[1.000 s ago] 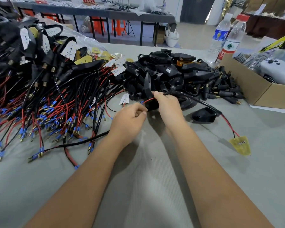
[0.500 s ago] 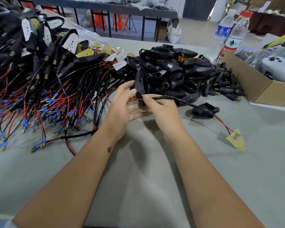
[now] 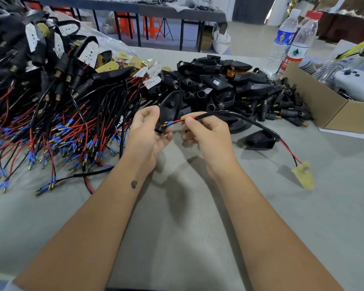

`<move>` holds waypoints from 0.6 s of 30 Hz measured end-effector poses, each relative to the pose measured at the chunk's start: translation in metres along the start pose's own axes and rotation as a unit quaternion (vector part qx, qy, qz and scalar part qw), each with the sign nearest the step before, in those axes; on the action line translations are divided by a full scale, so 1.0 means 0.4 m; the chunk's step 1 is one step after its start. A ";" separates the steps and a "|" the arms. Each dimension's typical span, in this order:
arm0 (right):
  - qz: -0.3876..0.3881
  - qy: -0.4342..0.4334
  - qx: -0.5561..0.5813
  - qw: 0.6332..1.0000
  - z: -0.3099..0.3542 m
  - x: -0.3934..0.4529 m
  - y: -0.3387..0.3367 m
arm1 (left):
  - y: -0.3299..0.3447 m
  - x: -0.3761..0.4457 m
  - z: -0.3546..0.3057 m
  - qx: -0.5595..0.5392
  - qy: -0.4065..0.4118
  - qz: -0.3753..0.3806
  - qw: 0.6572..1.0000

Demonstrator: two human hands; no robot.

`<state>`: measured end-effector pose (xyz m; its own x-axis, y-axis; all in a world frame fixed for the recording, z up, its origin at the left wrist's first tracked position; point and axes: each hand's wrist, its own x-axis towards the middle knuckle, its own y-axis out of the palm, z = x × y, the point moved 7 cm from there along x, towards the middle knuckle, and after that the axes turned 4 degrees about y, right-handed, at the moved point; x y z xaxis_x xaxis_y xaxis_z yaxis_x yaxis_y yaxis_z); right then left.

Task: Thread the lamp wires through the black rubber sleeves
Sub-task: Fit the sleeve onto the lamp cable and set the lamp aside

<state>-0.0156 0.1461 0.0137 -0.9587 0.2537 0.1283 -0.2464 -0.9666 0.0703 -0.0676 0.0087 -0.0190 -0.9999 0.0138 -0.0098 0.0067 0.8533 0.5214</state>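
My left hand (image 3: 146,134) holds a black rubber sleeve (image 3: 168,106) upright, thumb behind its wide end and fingers curled under its narrow neck. My right hand (image 3: 207,131) pinches a lamp wire (image 3: 219,114) near its red and blue tip, and the brass tip touches the sleeve's lower opening. That wire runs right through another black sleeve (image 3: 259,139) lying on the table and ends at a yellow LED board (image 3: 304,175).
A large heap of wired lamps (image 3: 51,114) with red and black leads covers the left of the grey table (image 3: 187,217). A pile of loose black sleeves (image 3: 223,87) lies behind my hands. A cardboard box (image 3: 328,110) and two water bottles (image 3: 290,43) stand at the right.
Both hands lifted off the table towards me. My left hand took up a sleeve and turned it upright, and my right hand brought the wire's tip to its opening.
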 end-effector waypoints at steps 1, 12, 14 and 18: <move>-0.010 0.003 0.013 1.000 -0.002 0.001 -0.006 | 0.006 -0.003 0.005 0.000 -0.007 0.006 1.000; -0.090 -0.006 -0.053 0.995 -0.009 0.009 -0.046 | 0.036 -0.009 0.028 0.006 -0.036 0.063 0.997; -0.078 -0.001 -0.041 0.996 -0.008 0.008 -0.041 | 0.034 -0.008 0.028 -0.009 -0.039 0.061 0.997; -0.038 0.024 0.013 0.999 -0.012 0.005 -0.024 | 0.034 -0.009 0.026 -0.016 -0.039 0.064 0.997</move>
<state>-0.0159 0.1557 0.0086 -0.9434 0.3230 0.0747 -0.3149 -0.9435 0.1030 -0.0636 0.0256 -0.0210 -0.9866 0.1631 -0.0066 0.1328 0.8253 0.5489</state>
